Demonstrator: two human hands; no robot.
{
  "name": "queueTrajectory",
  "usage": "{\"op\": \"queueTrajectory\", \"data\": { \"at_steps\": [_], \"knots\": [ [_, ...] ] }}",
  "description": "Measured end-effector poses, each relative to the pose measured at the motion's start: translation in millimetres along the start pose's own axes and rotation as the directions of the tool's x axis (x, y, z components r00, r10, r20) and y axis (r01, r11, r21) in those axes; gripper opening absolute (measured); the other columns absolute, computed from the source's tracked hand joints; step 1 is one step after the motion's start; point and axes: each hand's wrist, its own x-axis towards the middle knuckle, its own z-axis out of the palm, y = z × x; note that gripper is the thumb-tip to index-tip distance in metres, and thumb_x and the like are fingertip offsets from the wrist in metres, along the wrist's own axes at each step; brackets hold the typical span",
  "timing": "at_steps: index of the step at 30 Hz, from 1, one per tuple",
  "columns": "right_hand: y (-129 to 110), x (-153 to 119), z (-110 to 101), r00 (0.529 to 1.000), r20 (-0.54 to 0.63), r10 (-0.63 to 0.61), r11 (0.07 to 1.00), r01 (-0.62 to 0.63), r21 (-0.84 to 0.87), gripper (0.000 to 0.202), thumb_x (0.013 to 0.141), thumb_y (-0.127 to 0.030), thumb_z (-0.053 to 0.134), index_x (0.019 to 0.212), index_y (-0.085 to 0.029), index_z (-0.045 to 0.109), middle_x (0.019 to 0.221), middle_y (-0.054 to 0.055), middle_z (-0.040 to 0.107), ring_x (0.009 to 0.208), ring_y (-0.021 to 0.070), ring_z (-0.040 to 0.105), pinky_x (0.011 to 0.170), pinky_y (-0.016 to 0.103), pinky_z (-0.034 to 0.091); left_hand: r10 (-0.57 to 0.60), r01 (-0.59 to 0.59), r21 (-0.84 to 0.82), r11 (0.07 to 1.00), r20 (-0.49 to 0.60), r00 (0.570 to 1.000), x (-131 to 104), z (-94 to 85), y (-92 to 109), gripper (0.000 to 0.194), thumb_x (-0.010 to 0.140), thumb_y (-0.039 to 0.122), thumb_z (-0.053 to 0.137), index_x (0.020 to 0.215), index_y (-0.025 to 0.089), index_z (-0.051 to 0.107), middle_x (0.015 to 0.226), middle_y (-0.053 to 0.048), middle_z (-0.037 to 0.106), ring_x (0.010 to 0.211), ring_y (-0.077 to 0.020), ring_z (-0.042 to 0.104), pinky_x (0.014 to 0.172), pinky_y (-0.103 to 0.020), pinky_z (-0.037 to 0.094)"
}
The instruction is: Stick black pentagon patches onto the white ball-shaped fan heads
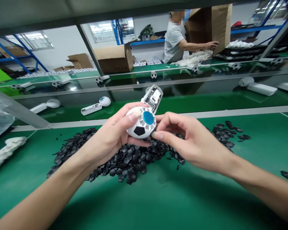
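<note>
My left hand (112,131) is closed around a white football-shaped device (132,130), thumb on its top. The ball has a blue round disc (148,118) and a black pentagon patch on its face. A handle (154,97) with an open, hollow inside sticks up from the ball, away from me. My right hand (182,137) is pinched at the ball's lower right edge. A small dark piece shows at its thumb tip, mostly hidden by the fingers. Beneath both hands lies a heap of black pentagon pieces (132,159) on the green tabletop (144,204).
Beyond a pale rail, a green conveyor belt (124,103) carries white ball-headed devices (93,108). A white bundle (7,151) and clear plastic bag (0,111) lie left. Loose black pieces (224,132) lie right. Across the line, a person (174,40) handles a large cardboard box (220,28).
</note>
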Motion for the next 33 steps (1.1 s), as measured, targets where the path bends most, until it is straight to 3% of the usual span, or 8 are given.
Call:
{"op": "queueTrajectory", "data": {
  "at_steps": [3, 6, 9, 12, 16, 20, 27, 33],
  "knots": [
    [-3, 1, -5, 0.999, -0.040, -0.026, 1.000, 0.025, -0.015, 0.020, 0.103, -0.027, 0.068, 0.085, -0.019, 0.063, 0.124, 0.006, 0.073, 0.110, 0.0239, 0.069, 0.083, 0.030, 0.054, 0.043, -0.049, -0.228, 0.972, -0.031, 0.999, 9, 1.9, -8, 0.032, 0.097, 0.049, 0.074, 0.122, 0.030, 0.065, 0.117, -0.001, 0.070, 0.097, -0.0189, 0.073, 0.078, -0.028, 0.068],
    [-3, 3, -9, 0.986, -0.151, -0.074, 0.997, 0.069, -0.039, 0.019, 0.102, -0.029, 0.071, 0.086, -0.019, 0.066, 0.134, 0.004, 0.070, 0.118, 0.0244, 0.069, 0.087, 0.030, 0.057, 0.216, -0.236, -0.101, 0.966, -0.180, 0.960, 15, -4.0, -18, 0.043, 0.094, 0.041, 0.081, 0.129, 0.032, 0.059, 0.114, 0.000, 0.069, 0.091, -0.0165, 0.071, 0.074, -0.024, 0.065],
    [-1, 5, -10, 0.967, -0.235, -0.101, 0.995, 0.099, -0.020, 0.018, 0.101, -0.027, 0.073, 0.085, -0.019, 0.068, 0.121, 0.004, 0.074, 0.104, 0.0188, 0.072, 0.081, 0.025, 0.057, 0.412, -0.369, 0.195, 0.909, -0.272, 0.870, 16, -15.8, -21, 0.092, 0.086, 0.028, 0.089, 0.159, 0.038, 0.034, 0.118, 0.000, 0.069, 0.090, -0.0166, 0.068, 0.074, -0.022, 0.061],
    [-1, 9, -8, 0.953, -0.276, -0.122, 0.990, 0.135, 0.029, 0.018, 0.099, -0.026, 0.074, 0.084, -0.018, 0.069, 0.089, 0.002, 0.072, 0.076, 0.0121, 0.065, 0.063, 0.019, 0.052, 0.410, -0.361, 0.226, 0.905, -0.229, 0.883, 13, -21.5, -16, 0.121, 0.080, 0.022, 0.093, 0.169, 0.039, 0.012, 0.125, -0.002, 0.068, 0.095, -0.0180, 0.067, 0.079, -0.023, 0.060],
    [-2, 11, -3, 0.954, -0.280, -0.108, 0.982, 0.146, 0.117, 0.020, 0.095, -0.024, 0.080, 0.080, -0.017, 0.068, 0.067, -0.004, 0.062, 0.058, 0.0072, 0.053, 0.053, 0.015, 0.045, 0.135, -0.145, -0.094, 0.985, -0.100, 0.986, 12, -10.9, -20, 0.075, 0.072, 0.031, 0.099, 0.138, 0.023, 0.063, 0.111, -0.005, 0.069, 0.097, -0.0219, 0.068, 0.089, -0.035, 0.065],
    [1, 8, 3, 0.972, -0.231, -0.047, 0.984, 0.086, 0.159, 0.021, 0.092, -0.026, 0.083, 0.080, -0.015, 0.069, 0.071, -0.002, 0.066, 0.059, 0.0069, 0.054, 0.052, 0.014, 0.044, -0.019, 0.024, -0.286, 0.958, 0.019, 1.000, 15, -0.2, -37, 0.051, 0.070, 0.031, 0.099, 0.112, 0.019, 0.073, 0.097, -0.004, 0.068, 0.090, -0.0173, 0.066, 0.089, -0.030, 0.062],
    [8, 8, 5, 0.975, -0.221, -0.009, 0.986, 0.046, 0.159, 0.025, 0.088, -0.029, 0.088, 0.078, -0.014, 0.071, 0.070, -0.001, 0.067, 0.059, 0.0075, 0.054, 0.052, 0.015, 0.042, 0.109, -0.111, -0.010, 0.994, -0.117, 0.987, 19, -7.7, -49, 0.062, 0.073, 0.040, 0.099, 0.119, 0.020, 0.063, 0.117, -0.006, 0.068, 0.098, -0.0174, 0.063, 0.082, -0.024, 0.053],
    [12, 9, 5, 0.984, -0.174, -0.029, 0.998, 0.039, 0.055, 0.020, 0.095, -0.027, 0.078, 0.079, -0.015, 0.071, 0.067, -0.003, 0.065, 0.055, 0.0067, 0.050, 0.048, 0.017, 0.038, 0.190, -0.166, 0.248, 0.954, -0.076, 0.979, 13, -5.6, -44, 0.066, 0.086, 0.070, 0.078, 0.124, 0.020, 0.060, 0.107, -0.005, 0.064, 0.091, -0.0176, 0.057, 0.079, -0.026, 0.050]
  ]
}}
